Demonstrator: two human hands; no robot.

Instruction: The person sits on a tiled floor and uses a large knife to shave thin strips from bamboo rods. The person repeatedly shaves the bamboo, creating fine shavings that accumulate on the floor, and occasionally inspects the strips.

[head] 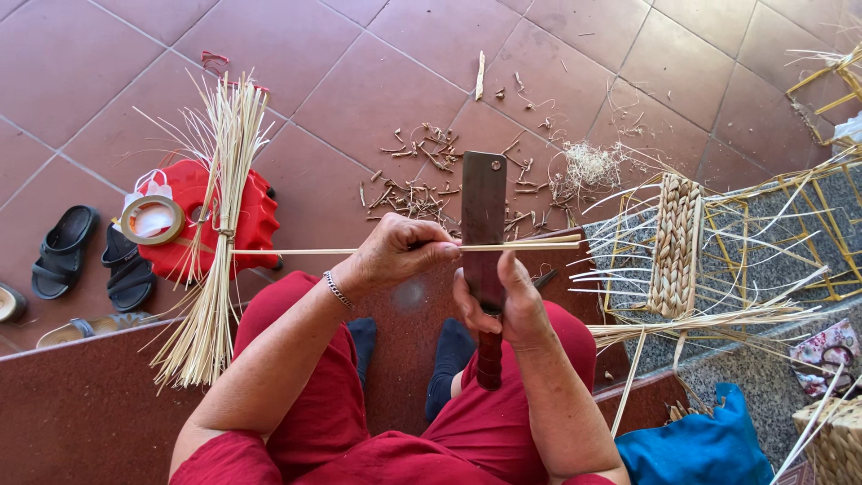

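Note:
My left hand (400, 253) pinches a long pale reed strip (296, 251) that runs level across the view, left to right. My right hand (503, 301) grips a cleaver (483, 211) by its dark wooden handle, blade pointing away from me. The strip crosses the blade's flat just past my fingers, and its right end (548, 242) looks split into two thin slivers. Both hands sit above my knees, in red trousers.
A bundle of reeds (215, 233) lies over a red plastic stool (251, 220) with a tape roll (151, 220) at left. Black sandals (67, 247) lie farther left. Reed scraps (422, 184) litter the tiles ahead. A half-woven wire frame (678, 242) sits at right, a blue bag (696, 445) below it.

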